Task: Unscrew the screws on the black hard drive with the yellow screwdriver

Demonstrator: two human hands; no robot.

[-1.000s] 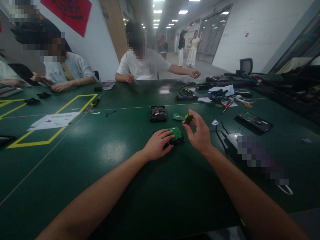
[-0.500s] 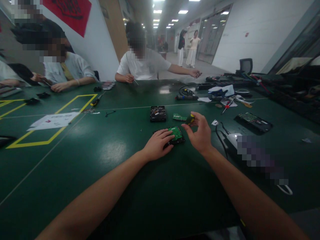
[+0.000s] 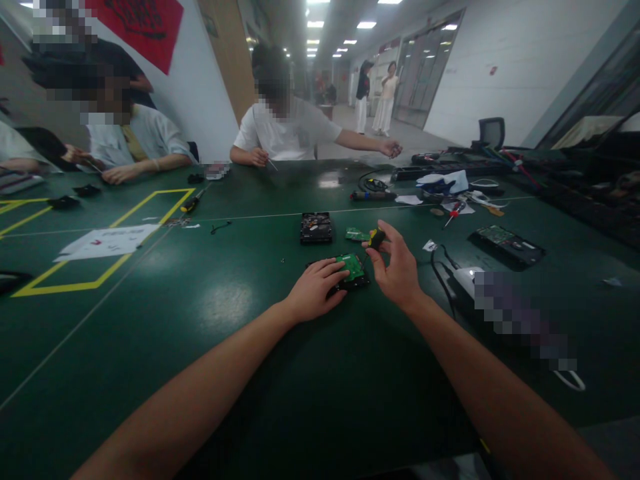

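A black hard drive point(image 3: 353, 269) with a green circuit board on top lies on the table before me. My left hand point(image 3: 316, 288) grips it from the left, fingers across the board and thumb along the near edge. Between thumb and fingertips, my right hand point(image 3: 399, 267) holds a screwdriver point(image 3: 376, 239) with a black and yellow handle. The thin shaft slants down toward the drive's right side; I cannot tell whether its tip touches. Just behind lies a loose green circuit board point(image 3: 356, 234), and a second hard drive point(image 3: 317, 228) sits farther back.
Another drive point(image 3: 507, 245) lies to the right, near a pouch with a cord point(image 3: 470, 280). A red-handled screwdriver point(image 3: 454, 213), cables and cloth are behind. At left are a paper sheet point(image 3: 107, 243) and a yellow-handled screwdriver point(image 3: 191, 202). Other people sit across the green table point(image 3: 240, 373).
My right hand has shifted slightly left with the screwdriver, bringing it closer to the hard drive's right side. My left hand stays in place on the drive.
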